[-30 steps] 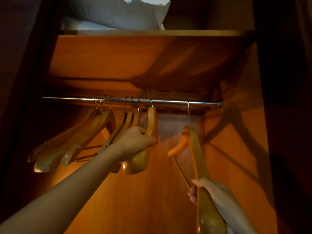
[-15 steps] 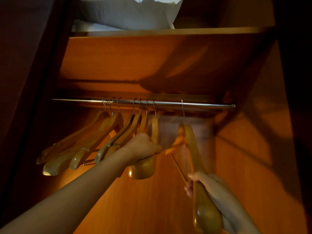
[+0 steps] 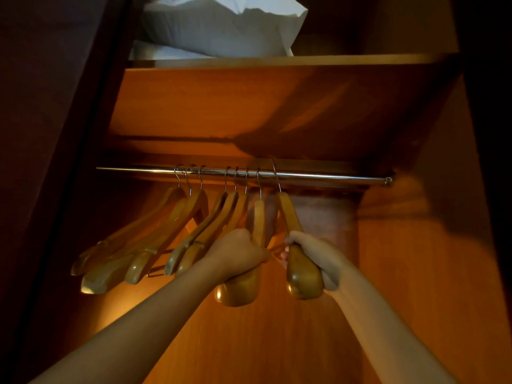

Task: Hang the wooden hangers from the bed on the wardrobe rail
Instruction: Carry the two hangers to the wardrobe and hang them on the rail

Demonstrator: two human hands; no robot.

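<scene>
A chrome wardrobe rail (image 3: 318, 176) runs across under a wooden shelf. Several wooden hangers (image 3: 155, 239) hang from it by metal hooks, bunched left of the middle. My left hand (image 3: 238, 253) grips the near arm of one hanger (image 3: 241, 289) that hangs on the rail. Just to its right, my right hand (image 3: 315, 253) grips the arm of the rightmost hanger (image 3: 300, 275), whose hook is over the rail. These two hangers sit close together, almost touching.
A white pillow (image 3: 221, 26) lies on the shelf (image 3: 304, 60) above the rail. The wardrobe's side wall (image 3: 432, 245) stands at the right and its dark door frame (image 3: 83, 162) at the left. The rail's right half holds no hangers.
My right hand slid the rightmost hanger left along the rail, up against the one in my left hand. My right hand also moved up the hanger's arm. The view shifted slightly.
</scene>
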